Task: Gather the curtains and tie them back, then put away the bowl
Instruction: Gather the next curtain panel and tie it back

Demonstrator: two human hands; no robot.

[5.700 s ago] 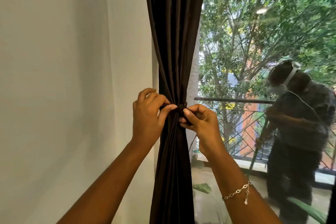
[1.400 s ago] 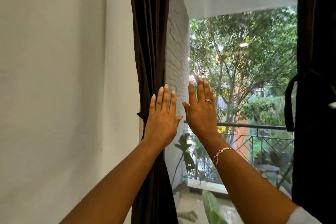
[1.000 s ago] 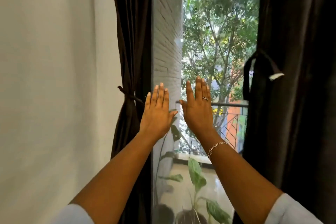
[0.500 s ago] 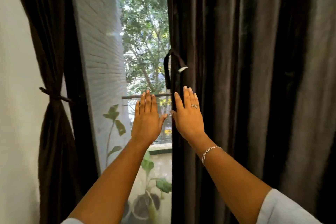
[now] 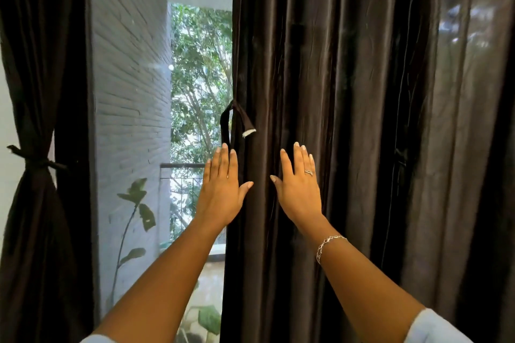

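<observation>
The left dark brown curtain [image 5: 41, 217] hangs gathered at the left, cinched by a knotted tie-back [image 5: 36, 160]. The right dark brown curtain [image 5: 376, 147] hangs loose and spread across the right half. A dark tie-back strap [image 5: 237, 122] with a pale end dangles at its left edge. My left hand [image 5: 223, 189] is raised flat, fingers together, just below that strap at the curtain's edge. My right hand [image 5: 299, 186], wearing a ring, is held flat in front of the loose curtain. Neither hand holds anything. No bowl is in view.
Between the curtains a glass pane [image 5: 133, 120] shows a white brick wall, trees and a balcony railing [image 5: 181, 166]. Leafy potted plants [image 5: 139, 203] stand outside, low behind the glass.
The view has swung right from the tied left curtain to the loose right one. Both flat hands now sit in front of the right curtain's edge, and my hands are farther apart.
</observation>
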